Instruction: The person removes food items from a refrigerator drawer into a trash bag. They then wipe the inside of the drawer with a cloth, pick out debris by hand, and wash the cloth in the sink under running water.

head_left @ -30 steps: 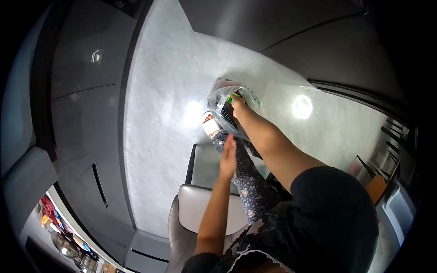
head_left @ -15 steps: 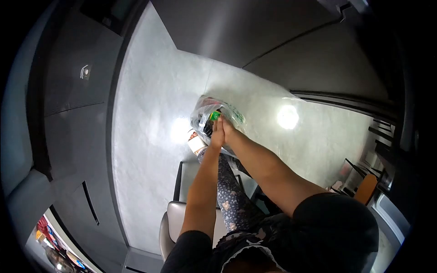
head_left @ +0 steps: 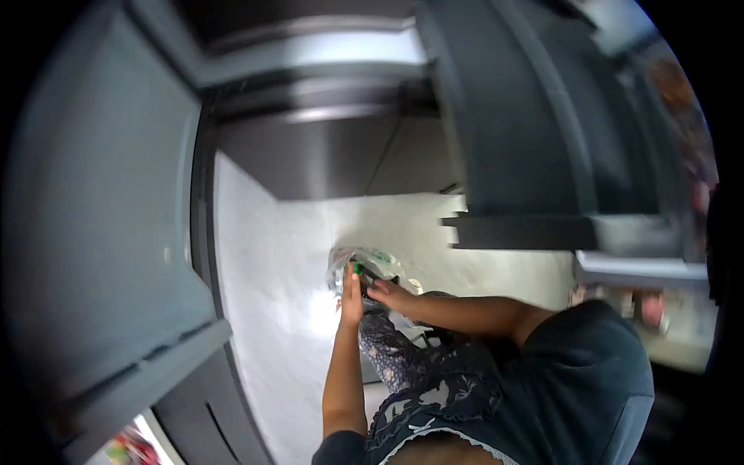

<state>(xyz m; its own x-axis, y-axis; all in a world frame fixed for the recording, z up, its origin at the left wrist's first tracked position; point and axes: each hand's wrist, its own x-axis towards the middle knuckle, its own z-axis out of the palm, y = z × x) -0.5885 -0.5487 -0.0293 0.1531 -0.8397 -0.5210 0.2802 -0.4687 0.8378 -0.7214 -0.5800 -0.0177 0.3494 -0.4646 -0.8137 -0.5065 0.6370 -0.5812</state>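
A clear plastic bag (head_left: 380, 256) with green print sits on the floor below my hands. Dark contents and a bright green piece (head_left: 356, 268) show in its mouth; their kind is too small to tell. My left hand (head_left: 352, 301) is over the bag's near side, fingers stretched upward and holding nothing visible. Just to its right, my right hand (head_left: 394, 296) points left with its fingers extended, slightly blurred. A small gap separates the two hands. Whether either one touches the bag cannot be made out.
Dark cabinet fronts (head_left: 333, 159) stand beyond the pale floor (head_left: 263, 248). A large grey panel (head_left: 116, 194) fills the left side. Another dark panel (head_left: 527, 132) juts in at upper right. Below my arms are my patterned trousers (head_left: 387, 349).
My hands were pressed together over the bag and are now apart, the right one turned sideways. My view has tilted up and shifted, bringing large panels in at left and upper right.
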